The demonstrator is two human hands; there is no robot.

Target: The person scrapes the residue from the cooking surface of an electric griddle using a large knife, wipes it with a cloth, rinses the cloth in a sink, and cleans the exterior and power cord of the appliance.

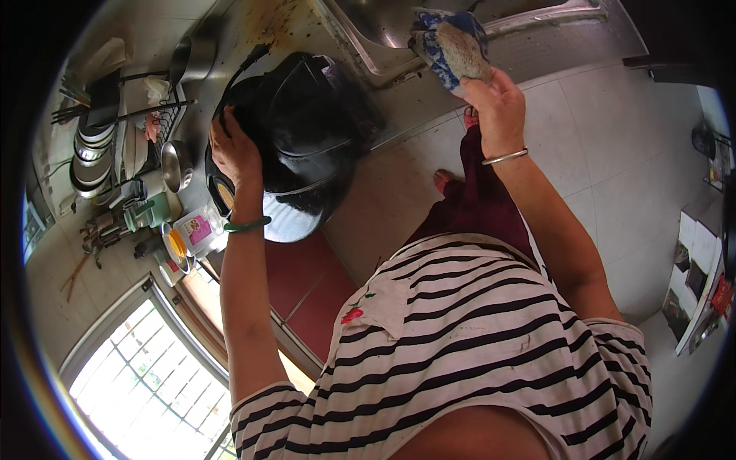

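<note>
A shiny black electric appliance point(310, 126), perhaps an air fryer or a cooker, stands tilted at the counter's edge. My left hand point(236, 149) grips its left side, the fingers partly hidden behind the edge. A black power cord with a plug point(256, 54) runs up from beside those fingers. My right hand point(493, 106) pinches a blue and white cleaning cloth or pad point(457, 49) with a pale, rough patch. That cloth is held up in front of the sink's edge, apart from the appliance.
A steel sink point(376, 23) lies ahead, beside brown stains point(276, 23) on the counter. Left are stacked steel bowls point(92, 152), a dish rack point(167, 118), a steel pot point(194, 57) and a labelled clear plastic container point(198, 233). A barred window point(152, 374) is at lower left.
</note>
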